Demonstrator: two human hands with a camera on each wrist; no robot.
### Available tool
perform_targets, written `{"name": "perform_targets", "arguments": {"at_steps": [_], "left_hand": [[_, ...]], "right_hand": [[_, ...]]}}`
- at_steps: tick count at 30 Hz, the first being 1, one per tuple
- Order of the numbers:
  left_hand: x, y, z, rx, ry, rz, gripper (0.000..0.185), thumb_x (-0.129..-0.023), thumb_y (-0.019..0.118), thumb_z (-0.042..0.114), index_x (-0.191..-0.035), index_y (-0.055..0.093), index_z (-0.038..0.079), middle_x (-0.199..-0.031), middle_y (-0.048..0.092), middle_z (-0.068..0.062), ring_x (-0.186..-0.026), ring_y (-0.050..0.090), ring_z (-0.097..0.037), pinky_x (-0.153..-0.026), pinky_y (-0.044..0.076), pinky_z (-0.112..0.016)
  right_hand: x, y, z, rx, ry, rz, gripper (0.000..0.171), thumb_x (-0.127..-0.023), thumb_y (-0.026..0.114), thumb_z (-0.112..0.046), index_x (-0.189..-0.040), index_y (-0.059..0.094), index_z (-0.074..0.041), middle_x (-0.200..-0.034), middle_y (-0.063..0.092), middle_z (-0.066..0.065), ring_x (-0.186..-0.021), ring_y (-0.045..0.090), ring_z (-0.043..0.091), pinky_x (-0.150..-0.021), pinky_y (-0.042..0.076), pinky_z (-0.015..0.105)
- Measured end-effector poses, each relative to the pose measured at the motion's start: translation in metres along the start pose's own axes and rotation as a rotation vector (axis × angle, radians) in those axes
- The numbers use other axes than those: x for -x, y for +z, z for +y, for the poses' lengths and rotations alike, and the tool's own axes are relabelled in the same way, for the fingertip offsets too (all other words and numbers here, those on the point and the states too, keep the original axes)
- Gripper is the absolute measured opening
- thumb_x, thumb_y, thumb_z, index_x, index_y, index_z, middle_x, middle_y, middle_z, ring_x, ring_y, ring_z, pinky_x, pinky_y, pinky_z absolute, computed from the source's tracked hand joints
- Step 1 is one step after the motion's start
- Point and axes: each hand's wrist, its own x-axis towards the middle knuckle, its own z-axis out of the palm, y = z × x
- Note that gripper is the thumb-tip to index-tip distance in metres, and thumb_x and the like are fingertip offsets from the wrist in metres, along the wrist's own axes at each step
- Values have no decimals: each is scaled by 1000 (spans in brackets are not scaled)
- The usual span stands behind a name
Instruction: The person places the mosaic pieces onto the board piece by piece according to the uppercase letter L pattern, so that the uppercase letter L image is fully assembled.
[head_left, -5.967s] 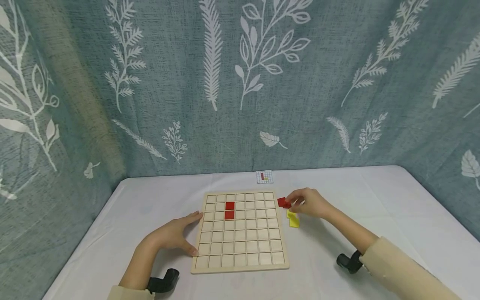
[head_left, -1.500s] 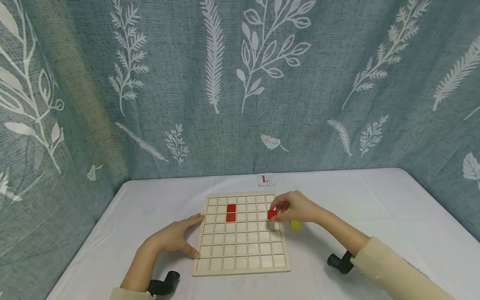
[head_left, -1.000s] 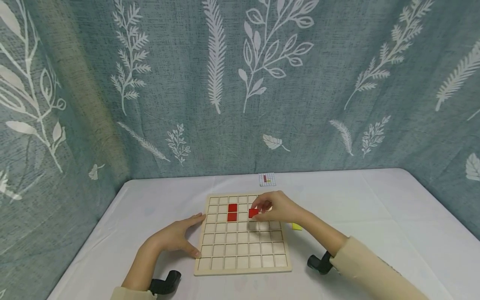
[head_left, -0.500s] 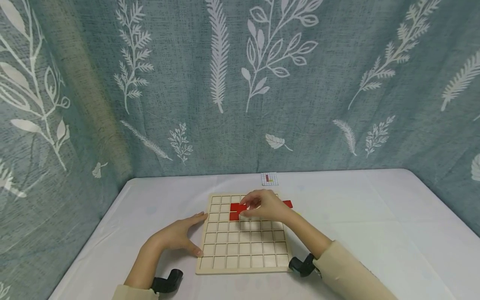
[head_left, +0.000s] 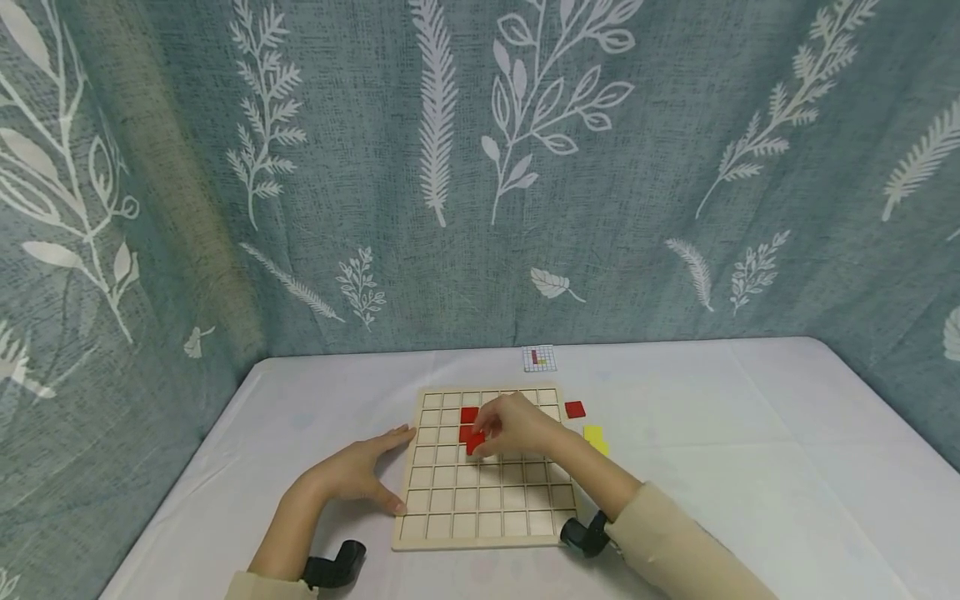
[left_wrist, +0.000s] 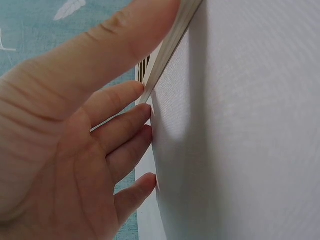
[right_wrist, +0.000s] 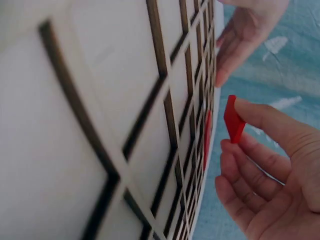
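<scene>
A person sits at a table covered with a white cloth (head_left: 750, 450), in front of a blue-grey curtain printed with white leaves. A pale wooden grid board (head_left: 487, 500) lies flat on the cloth, divided into small square cells. The left hand (head_left: 352, 472) rests against the board's left edge with fingers straight and relaxed, holding nothing; the left wrist view shows its fingertips touching the board's rim. The right hand (head_left: 517, 425) hovers over the upper middle of the board and pinches a red square tile (head_left: 475, 444) between thumb and fingertips. In the right wrist view the tile is tilted on edge, just above the cells and not lying in one. Two red tiles (head_left: 468, 415) already sit in the board, one cell below the other, just beside the pinched tile. On the cloth to the right of the board lie a loose red tile (head_left: 575, 409) and a yellow tile (head_left: 594, 437). A small pattern card (head_left: 539, 359) lies beyond the board's far edge.
</scene>
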Motion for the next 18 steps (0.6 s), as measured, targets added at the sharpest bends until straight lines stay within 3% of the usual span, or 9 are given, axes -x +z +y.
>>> {"name": "perform_targets", "arguments": {"at_steps": [6, 18], "left_hand": [[-1, 0, 0, 2, 1, 6, 102, -54, 88, 22, -141, 38, 6, -148, 29, -18, -135, 24, -41, -106, 25, -56], [0, -2, 1, 3, 7, 1, 101, -54, 87, 24, -141, 37, 6, -148, 28, -18, -135, 24, -41, -105, 25, -57]], "right_hand": [[-3, 6, -6, 52, 4, -29, 18, -72, 78, -12, -87, 69, -5, -72, 62, -4, -66, 52, 6, -61, 45, 19], [-8, 18, -14, 165, -10, 18, 18, -73, 77, -12, -86, 68, -3, -68, 58, -2, -63, 47, 6, -58, 42, 17]]}}
